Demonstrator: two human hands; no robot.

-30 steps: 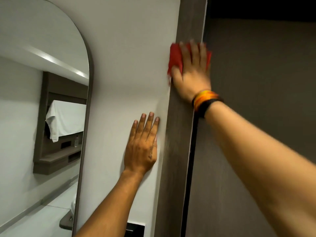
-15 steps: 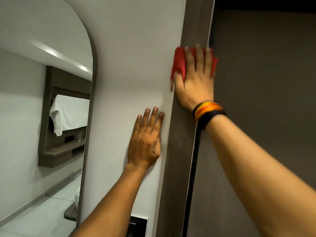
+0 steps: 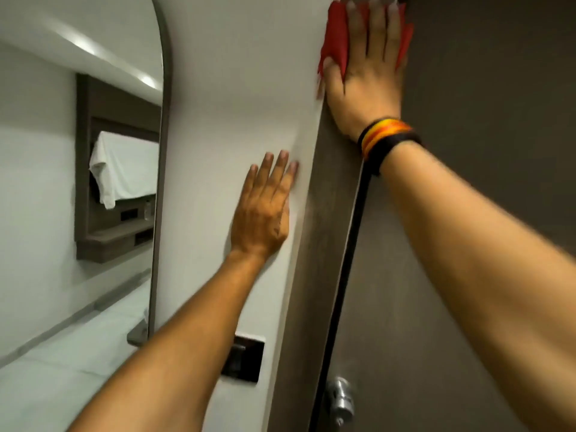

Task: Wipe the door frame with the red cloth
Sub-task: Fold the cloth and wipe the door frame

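Head view: my right hand (image 3: 364,73), grip flat and open, presses the red cloth (image 3: 338,42) against the door frame (image 3: 324,213); left hand (image 3: 261,216) flat on wall (image 3: 237,88).

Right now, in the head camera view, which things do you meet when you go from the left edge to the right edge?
Arched mirror → left hand flat on the white wall → brown door frame with the right hand pressing the red cloth on it → dark door.
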